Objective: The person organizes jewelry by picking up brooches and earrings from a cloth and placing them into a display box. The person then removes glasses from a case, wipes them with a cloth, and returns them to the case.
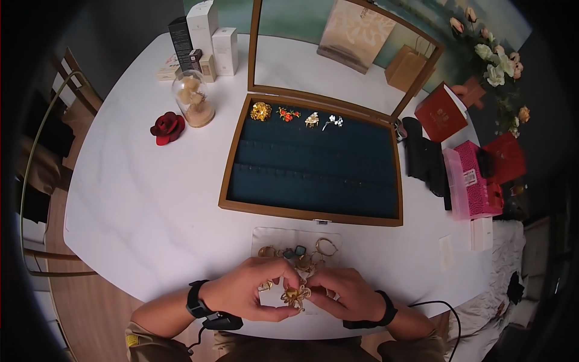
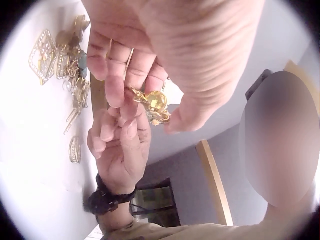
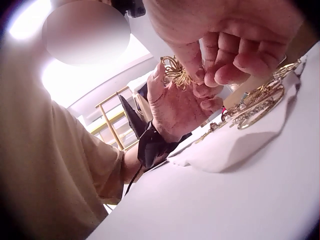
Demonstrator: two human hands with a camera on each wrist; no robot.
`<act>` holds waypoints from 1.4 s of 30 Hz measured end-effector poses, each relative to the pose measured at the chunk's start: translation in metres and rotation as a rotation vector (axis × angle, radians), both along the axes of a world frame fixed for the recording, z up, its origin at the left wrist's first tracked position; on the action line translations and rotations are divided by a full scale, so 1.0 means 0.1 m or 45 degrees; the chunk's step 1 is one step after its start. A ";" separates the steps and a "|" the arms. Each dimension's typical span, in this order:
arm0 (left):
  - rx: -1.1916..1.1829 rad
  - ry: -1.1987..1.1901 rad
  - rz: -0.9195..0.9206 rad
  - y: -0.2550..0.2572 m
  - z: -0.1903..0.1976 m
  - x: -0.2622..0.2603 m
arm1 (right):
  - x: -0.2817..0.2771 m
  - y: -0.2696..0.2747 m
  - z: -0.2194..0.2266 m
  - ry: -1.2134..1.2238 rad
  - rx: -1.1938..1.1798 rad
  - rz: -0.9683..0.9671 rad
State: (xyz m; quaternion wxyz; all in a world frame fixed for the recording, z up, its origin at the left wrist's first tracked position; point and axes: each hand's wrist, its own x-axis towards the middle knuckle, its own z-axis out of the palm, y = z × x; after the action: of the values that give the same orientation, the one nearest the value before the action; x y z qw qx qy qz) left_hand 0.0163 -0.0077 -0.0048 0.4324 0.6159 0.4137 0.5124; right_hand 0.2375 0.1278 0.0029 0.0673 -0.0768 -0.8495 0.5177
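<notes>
Both hands pinching gold flower-shaped brooch (image 1: 295,297), left hand (image 1: 250,294) and right hand (image 1: 344,294) fingers curled on it; best kept low over white desk (image 1: 151,199), grip light on petals.

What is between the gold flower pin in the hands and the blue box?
Only the pile of jewellery on its clear sheet lies between the gold brooch, pinched by the left hand and right hand, and the open case.

Jewelry pile (image 1: 301,253) before open display case (image 1: 313,211)
</notes>
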 end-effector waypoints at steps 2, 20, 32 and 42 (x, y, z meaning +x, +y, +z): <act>-0.006 -0.006 0.007 0.00 -0.02 0.00 | -0.01 -0.02 0.02 -0.020 -0.023 -0.003; -0.238 0.185 -0.028 -0.04 0.05 0.08 | -0.01 -0.09 -0.10 -0.012 -0.463 -0.260; -0.139 0.220 0.023 -0.04 -0.03 0.14 | -0.04 -0.08 -0.06 -0.008 -0.456 -0.314; -0.383 -0.006 -0.090 -0.06 -0.05 0.08 | -0.01 -0.04 -0.09 -0.016 -0.434 -0.331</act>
State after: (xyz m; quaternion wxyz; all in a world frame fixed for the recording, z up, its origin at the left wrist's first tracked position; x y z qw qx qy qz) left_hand 0.0243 -0.0135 -0.0093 0.5384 0.5572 0.4629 0.4306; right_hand 0.2360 0.1238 -0.0060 0.1143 -0.1990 -0.7330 0.6403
